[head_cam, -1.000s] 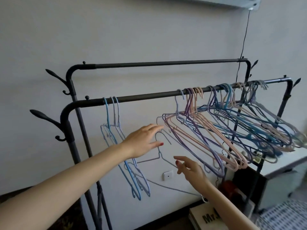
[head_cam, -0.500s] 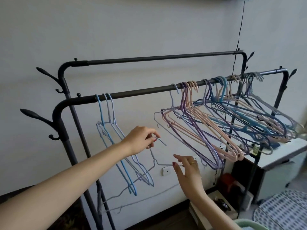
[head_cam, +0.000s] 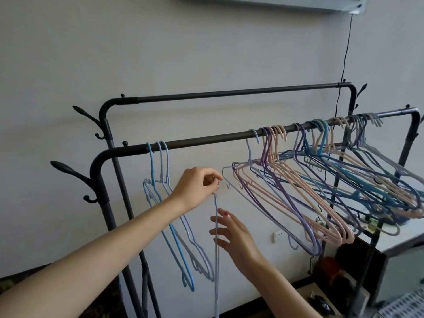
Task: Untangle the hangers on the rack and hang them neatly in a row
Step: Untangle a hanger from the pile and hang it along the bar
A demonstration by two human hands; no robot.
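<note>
On the left of the front bar (head_cam: pixel 206 138) 3 blue hangers (head_cam: pixel 165 203) hang straight in a row. Your left hand (head_cam: pixel 197 187) pinches the top of 1 pale hanger (head_cam: pixel 216 249), off the bar, hanging down edge-on. Your right hand (head_cam: pixel 234 232) is just beside it w/ fingers spread, holding nothing. On the right, a tangled bunch of hangers (head_cam: pixel 321 184) hangs tilted.

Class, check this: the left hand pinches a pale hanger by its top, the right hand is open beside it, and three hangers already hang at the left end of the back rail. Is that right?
Not quite. The three hangers hang on the front rail, not the back rail, as the head view shows. The left hand does pinch the pale hanger, and the right hand is open beside it.
</note>
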